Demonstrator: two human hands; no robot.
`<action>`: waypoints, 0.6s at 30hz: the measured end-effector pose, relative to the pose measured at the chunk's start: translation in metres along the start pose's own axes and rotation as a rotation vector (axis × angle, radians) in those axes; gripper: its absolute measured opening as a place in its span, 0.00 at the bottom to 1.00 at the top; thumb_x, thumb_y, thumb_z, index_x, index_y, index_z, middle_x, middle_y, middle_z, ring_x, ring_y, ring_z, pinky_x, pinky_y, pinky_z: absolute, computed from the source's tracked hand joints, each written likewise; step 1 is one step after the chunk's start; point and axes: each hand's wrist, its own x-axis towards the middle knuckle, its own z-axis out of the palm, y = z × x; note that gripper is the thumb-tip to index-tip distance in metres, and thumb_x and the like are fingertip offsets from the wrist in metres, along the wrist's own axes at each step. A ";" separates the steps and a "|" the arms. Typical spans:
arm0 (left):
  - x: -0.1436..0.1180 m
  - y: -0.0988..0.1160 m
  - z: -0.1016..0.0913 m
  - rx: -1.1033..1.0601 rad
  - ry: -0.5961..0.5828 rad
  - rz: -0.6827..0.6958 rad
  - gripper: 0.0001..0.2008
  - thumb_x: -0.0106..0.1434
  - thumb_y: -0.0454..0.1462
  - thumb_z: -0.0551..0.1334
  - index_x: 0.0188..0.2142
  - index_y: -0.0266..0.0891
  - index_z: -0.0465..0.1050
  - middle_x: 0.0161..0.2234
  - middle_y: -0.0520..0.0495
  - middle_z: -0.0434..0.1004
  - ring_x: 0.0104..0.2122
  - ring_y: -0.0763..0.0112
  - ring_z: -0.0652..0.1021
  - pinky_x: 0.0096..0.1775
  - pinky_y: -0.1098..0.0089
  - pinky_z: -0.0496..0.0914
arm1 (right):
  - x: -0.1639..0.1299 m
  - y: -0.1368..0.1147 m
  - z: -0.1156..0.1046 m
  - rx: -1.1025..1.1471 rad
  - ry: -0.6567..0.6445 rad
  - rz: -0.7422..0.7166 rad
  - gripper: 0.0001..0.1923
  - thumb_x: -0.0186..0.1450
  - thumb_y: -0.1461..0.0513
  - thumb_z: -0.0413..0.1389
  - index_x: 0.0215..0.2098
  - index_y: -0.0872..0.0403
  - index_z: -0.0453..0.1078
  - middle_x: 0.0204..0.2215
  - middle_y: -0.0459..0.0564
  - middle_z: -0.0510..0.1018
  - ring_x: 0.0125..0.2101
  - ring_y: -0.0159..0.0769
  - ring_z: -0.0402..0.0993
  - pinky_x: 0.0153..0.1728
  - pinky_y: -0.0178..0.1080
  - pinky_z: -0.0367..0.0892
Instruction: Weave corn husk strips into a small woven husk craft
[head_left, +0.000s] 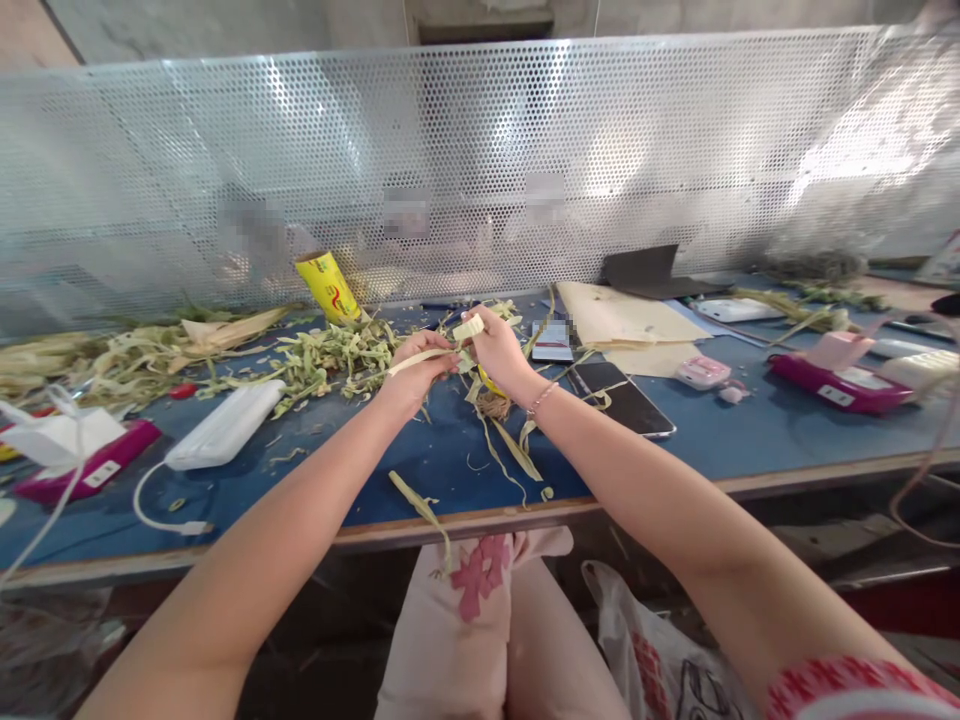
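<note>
My left hand (415, 372) and my right hand (498, 350) meet over the blue table (750, 440), both pinching one pale husk strip (439, 352) that runs between them. The strip's cut end (469, 326) sticks up above my right thumb. Under my right hand lie a yellow object (489, 382) and a brownish woven bundle (493, 403). Loose strips (517, 452) trail from there toward the table's front edge. A bracelet circles my right wrist.
A heap of green-yellow husk scraps (330, 355) lies left of my hands, with a yellow tube (328, 287) behind. A white power bank (225, 425), a dark phone (621, 398), pink devices (836, 380) and paper (622, 320) sit around. A perforated metal screen (480, 160) backs the table.
</note>
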 end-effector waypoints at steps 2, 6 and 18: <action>0.001 -0.001 -0.001 0.014 -0.013 0.021 0.14 0.37 0.33 0.68 0.24 0.37 0.64 0.15 0.57 0.68 0.16 0.78 0.71 0.18 0.78 0.61 | 0.001 0.002 0.001 0.006 0.051 -0.001 0.05 0.59 0.60 0.45 0.27 0.52 0.57 0.18 0.41 0.62 0.19 0.26 0.55 0.20 0.31 0.52; 0.002 -0.003 -0.001 0.038 -0.026 0.054 0.13 0.38 0.33 0.68 0.25 0.37 0.67 0.15 0.57 0.69 0.16 0.78 0.71 0.19 0.77 0.61 | 0.002 0.002 0.002 0.037 0.061 0.020 0.07 0.59 0.57 0.46 0.27 0.52 0.57 0.16 0.40 0.61 0.17 0.25 0.54 0.18 0.31 0.51; -0.004 0.008 0.003 -0.113 0.009 -0.004 0.07 0.47 0.36 0.64 0.21 0.35 0.67 0.18 0.51 0.71 0.15 0.81 0.61 0.20 0.75 0.53 | 0.002 0.000 0.001 0.049 0.049 0.003 0.12 0.60 0.53 0.45 0.25 0.52 0.56 0.16 0.40 0.60 0.16 0.24 0.52 0.18 0.31 0.50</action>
